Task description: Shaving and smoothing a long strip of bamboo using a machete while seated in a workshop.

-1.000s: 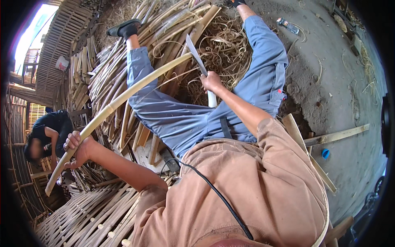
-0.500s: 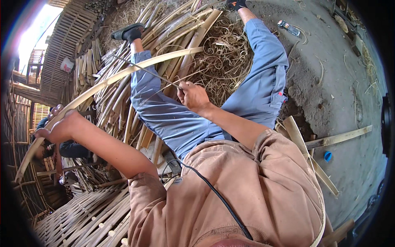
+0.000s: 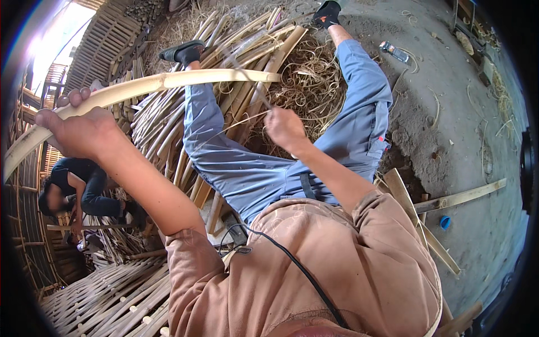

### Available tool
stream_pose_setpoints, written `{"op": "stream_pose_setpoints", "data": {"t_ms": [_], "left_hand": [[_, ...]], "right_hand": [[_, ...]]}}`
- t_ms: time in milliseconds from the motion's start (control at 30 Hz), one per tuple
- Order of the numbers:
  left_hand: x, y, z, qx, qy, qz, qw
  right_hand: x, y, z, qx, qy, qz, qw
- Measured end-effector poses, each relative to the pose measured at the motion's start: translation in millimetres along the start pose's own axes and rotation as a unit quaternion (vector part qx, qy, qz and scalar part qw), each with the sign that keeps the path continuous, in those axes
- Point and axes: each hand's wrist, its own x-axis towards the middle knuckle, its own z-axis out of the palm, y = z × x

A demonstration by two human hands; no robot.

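I've got the long, pale-yellow, slender bamboo strip (image 3: pixel 185 78) running from the L rim of my view, thru the L hand (image 3: pixel 85 128) & across one leg of the blue cloth trousers (image 3: pixel 203 112), far end by the curly tan shavings (image 3: pixel 311 84). I'd guess it's light, springy, fairly stiff lengthwise, prob. slick on any smooth face w/ sharp edges; might split along the grain. Best hold IMO: toward the near end, where the L grip is pinching it, thumb below, fingers over the upper edge. Looks bowed, but the lens bends lines, so can't tell how much.

L arm (image 3: pixel 146 180): elbow bent, forearm angled up & out to the left. R arm (image 3: pixel 331 165): forearm slants up-left above the trousers, R hand (image 3: pixel 286 129) curled tight round a thin grey metal knife (image 3: pixel 260 94), handle hidden. Knife's blurred & overlaps the strip in view; can't tell if they touch.
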Motion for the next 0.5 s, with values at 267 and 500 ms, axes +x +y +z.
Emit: {"op": "stream_pose_setpoints", "data": {"t_ms": [267,500], "left_hand": [[17,-6,18,-0.032,-0.067,0.018,0.997],[25,-19,6,0.0,-0.015,0.014,1.0]], "right_hand": [[4,-35,-20,0.046,0.047,-0.098,0.993],[33,81,23,-0.022,0.018,0.018,0.999]]}}
